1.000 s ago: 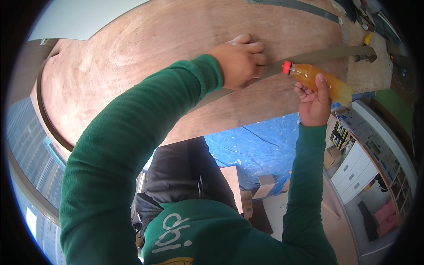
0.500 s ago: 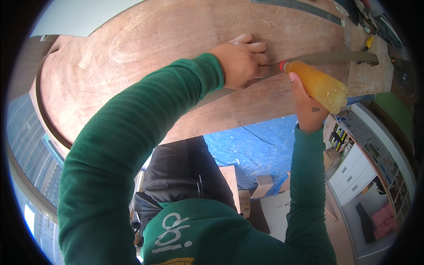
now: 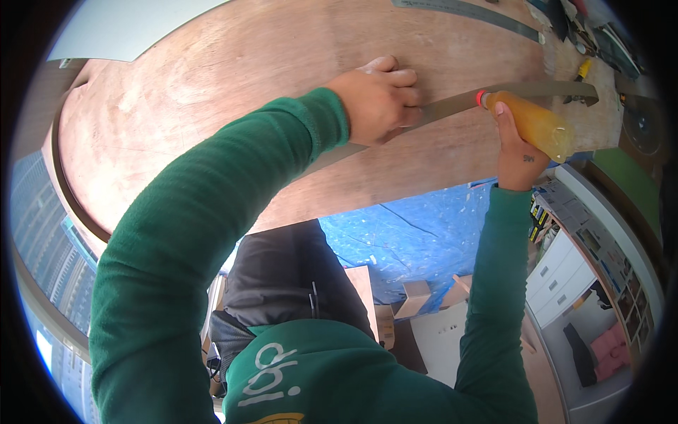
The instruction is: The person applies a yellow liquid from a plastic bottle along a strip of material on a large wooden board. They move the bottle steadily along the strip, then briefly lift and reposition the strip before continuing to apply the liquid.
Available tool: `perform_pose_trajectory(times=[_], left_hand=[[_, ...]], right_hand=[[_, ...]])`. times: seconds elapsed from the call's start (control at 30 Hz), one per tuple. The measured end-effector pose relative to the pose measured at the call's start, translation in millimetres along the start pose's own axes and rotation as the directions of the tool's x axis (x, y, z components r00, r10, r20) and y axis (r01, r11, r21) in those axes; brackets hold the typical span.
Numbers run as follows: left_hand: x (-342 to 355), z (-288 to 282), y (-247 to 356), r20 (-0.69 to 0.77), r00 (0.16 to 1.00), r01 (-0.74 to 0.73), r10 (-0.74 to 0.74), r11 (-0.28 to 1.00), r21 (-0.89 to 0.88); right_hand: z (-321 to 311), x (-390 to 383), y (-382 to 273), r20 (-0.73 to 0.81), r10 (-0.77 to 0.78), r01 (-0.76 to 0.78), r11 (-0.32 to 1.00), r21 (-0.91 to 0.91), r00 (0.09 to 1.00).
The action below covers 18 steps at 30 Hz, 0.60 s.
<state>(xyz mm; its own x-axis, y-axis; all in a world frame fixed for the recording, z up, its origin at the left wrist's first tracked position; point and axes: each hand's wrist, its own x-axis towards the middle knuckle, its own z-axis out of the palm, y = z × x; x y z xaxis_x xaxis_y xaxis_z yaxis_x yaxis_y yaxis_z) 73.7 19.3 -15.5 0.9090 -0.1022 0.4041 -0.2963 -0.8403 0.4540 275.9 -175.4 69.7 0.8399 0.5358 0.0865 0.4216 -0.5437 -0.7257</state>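
A long, thin brown strip (image 3: 455, 104) stretches across the wooden tabletop, passing under my left hand toward the far right. My left hand (image 3: 381, 102) is closed over it, knuckles up and fingertips curled out of sight. In my right hand (image 3: 521, 155) is a clear plastic bottle (image 3: 531, 121) of cloudy yellow-orange liquid. It lies tilted on its side, its red-topped neck pointing left over the strip. My thumb shows along the bottle's near side; the other fingers are hidden behind it. Whether the red top touches the strip I cannot tell.
A metal ruler (image 3: 470, 17) lies at the far edge of the wooden board (image 3: 233, 78). Several tools, including a yellow-handled one (image 3: 583, 68), sit at the far right. Blue sheeting (image 3: 417, 230) covers the floor, with cardboard pieces (image 3: 413, 297) below. White drawers (image 3: 561, 283) stand at right.
My right hand has carried the bottle to the right along the strip, away from my left hand. My left hand stays at about the same spot on the strip. The view has shifted slightly.
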Motion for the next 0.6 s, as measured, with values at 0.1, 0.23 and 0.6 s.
perform_pose_trajectory(times=[0.1,0.23,0.6], left_hand=[[-1,-1,0,-0.001,1.0,0.006,-0.006,1.0,-0.011],[-2,1,0,0.005,1.0,0.015,-0.015,0.999,-0.033],[0,0,0,0.006,1.0,0.009,-0.009,1.0,-0.021]], right_hand=[[6,-1,-4,-0.019,-0.025,0.025,1.0,-0.002,0.999],[15,-23,-20,0.084,-0.141,0.145,0.989,-0.039,0.986],[23,-33,-36,0.128,-0.111,0.111,0.994,0.007,0.986]])
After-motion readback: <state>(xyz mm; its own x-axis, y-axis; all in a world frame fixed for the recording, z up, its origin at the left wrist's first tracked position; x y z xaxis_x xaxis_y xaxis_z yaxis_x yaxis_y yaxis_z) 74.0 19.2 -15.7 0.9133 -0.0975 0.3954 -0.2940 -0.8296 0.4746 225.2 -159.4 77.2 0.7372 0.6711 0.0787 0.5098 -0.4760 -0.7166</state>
